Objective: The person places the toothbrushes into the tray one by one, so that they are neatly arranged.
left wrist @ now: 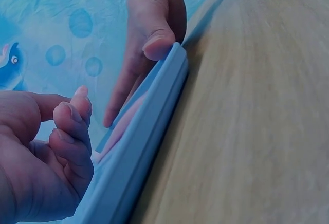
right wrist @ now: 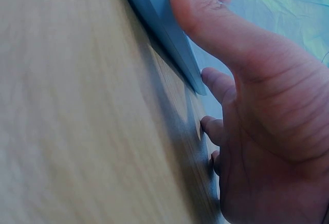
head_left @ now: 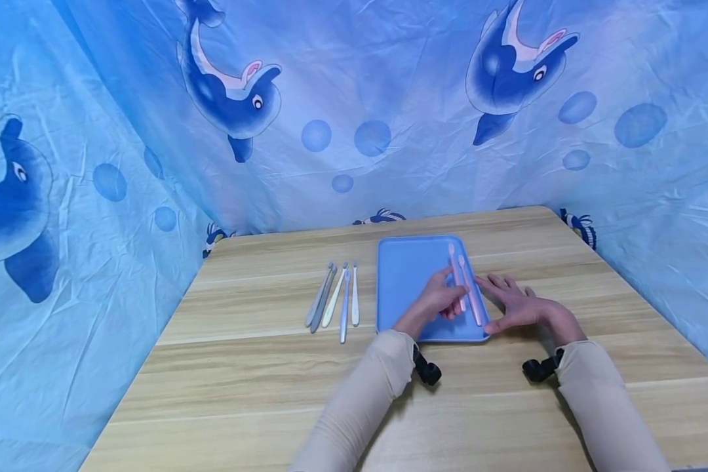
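Note:
Two pink toothbrushes lie side by side along the right part of a blue tray; the right-hand toothbrush (head_left: pixel 474 305) is nearer its edge, next to the other toothbrush (head_left: pixel 452 255). My left hand (head_left: pixel 436 298) is over the tray (head_left: pixel 410 262), one fingertip reaching across the right-hand toothbrush. Its other fingers bend loosely in the left wrist view, with nothing seen in them; whether that fingertip touches is unclear. At the tray's right side my right hand (head_left: pixel 522 308) spreads its fingers, thumb at the near right corner and forefinger at the side rim.
Left of the tray lie several more toothbrushes, among them a dark grey toothbrush (head_left: pixel 323 298), a cream toothbrush (head_left: pixel 334 296) and a white toothbrush (head_left: pixel 355 298). The wooden table (head_left: pixel 242 387) meets a blue dolphin-print curtain (head_left: pixel 342 92) at its back and sides.

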Tool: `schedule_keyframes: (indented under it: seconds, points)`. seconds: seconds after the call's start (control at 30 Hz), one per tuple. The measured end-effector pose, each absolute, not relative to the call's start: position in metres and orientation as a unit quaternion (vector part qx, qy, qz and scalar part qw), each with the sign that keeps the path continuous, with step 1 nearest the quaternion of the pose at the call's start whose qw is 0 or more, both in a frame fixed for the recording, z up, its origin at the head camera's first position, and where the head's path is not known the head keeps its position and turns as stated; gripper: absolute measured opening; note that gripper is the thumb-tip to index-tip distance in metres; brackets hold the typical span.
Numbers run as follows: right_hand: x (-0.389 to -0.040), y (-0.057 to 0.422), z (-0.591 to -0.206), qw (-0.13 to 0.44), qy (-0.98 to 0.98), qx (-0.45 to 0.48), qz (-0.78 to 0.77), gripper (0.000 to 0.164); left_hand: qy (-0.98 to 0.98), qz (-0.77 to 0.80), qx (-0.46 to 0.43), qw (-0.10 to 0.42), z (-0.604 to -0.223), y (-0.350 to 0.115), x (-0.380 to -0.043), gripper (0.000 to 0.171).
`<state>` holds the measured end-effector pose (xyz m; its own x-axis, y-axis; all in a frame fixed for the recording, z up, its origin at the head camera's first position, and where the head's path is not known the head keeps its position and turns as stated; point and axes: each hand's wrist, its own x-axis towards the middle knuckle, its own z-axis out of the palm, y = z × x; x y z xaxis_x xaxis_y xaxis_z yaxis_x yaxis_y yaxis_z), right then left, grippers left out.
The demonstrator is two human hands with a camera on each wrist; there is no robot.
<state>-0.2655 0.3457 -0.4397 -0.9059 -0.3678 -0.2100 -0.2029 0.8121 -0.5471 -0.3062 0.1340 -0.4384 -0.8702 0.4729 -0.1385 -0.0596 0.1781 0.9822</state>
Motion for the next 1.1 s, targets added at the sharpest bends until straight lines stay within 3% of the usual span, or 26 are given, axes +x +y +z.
schedule_keyframes:
  seconds: [1.1]
  points:
    - [-0.266, 0.346, -0.438, 0.155, 0.935, -0.156, -0.280, 0.117, 0.767, 0.589, 0.107, 0.231, -0.445, 0.151, -0.302, 0.053]
